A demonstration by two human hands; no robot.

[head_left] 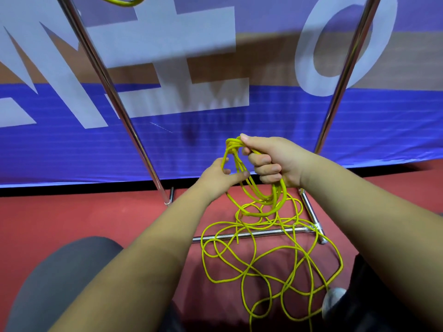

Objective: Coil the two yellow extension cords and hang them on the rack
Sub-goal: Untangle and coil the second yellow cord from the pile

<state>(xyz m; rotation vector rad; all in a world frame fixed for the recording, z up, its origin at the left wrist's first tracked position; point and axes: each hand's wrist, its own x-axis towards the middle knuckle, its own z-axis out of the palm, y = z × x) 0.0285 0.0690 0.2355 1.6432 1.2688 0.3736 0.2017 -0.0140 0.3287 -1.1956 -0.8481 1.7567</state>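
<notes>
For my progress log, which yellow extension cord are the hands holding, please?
The tangled yellow cord trailing onto the red floor, gripped by the right hand; the other yellow cord is only a loop at the top edge.

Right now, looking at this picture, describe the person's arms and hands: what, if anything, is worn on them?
Both are bare. The left forearm and right forearm show no sleeve within the picture. The left hand and right hand wear no gloves, and no watch, bracelet or ring shows.
</notes>
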